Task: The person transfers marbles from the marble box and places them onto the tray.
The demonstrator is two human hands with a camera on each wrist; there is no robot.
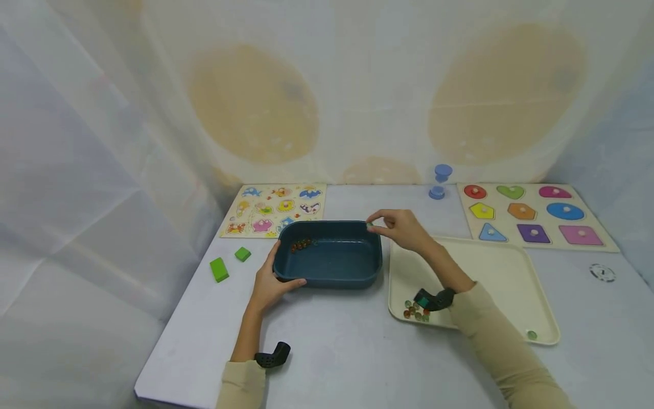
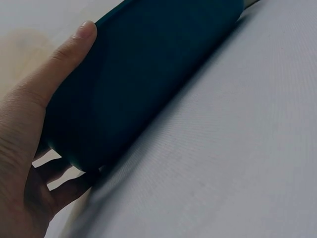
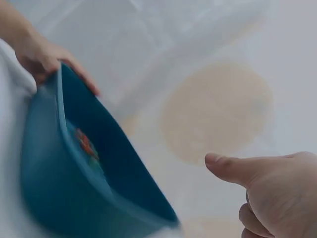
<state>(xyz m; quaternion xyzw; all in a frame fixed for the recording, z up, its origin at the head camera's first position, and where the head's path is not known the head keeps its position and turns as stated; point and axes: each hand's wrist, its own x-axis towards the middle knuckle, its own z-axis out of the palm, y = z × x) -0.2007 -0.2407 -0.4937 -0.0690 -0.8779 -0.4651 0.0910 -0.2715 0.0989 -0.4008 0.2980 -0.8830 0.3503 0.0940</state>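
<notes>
A dark teal rectangular dish (image 1: 332,282) stands on the table before me. My left hand (image 1: 267,285) grips its left end, thumb along the near side and fingers around the outer wall. In the left wrist view the thumb (image 2: 74,47) presses the dish's side near the rim. At the dish's right far corner, my right hand (image 1: 401,228) pinches a small green marble (image 1: 369,225) between thumb and finger, level with the rim. The right wrist view hides that marble. Several orange-brown marbles (image 1: 301,245) lie in the dish's left part.
A cream tray (image 1: 490,267) right of the dish holds several marbles (image 1: 415,311) at its near left corner and a green one (image 1: 532,335) near right. Behind are an animal puzzle board (image 1: 245,210), a shape board (image 1: 503,224) and a blue hourglass (image 1: 437,192). Green blocks (image 1: 219,270) lie left.
</notes>
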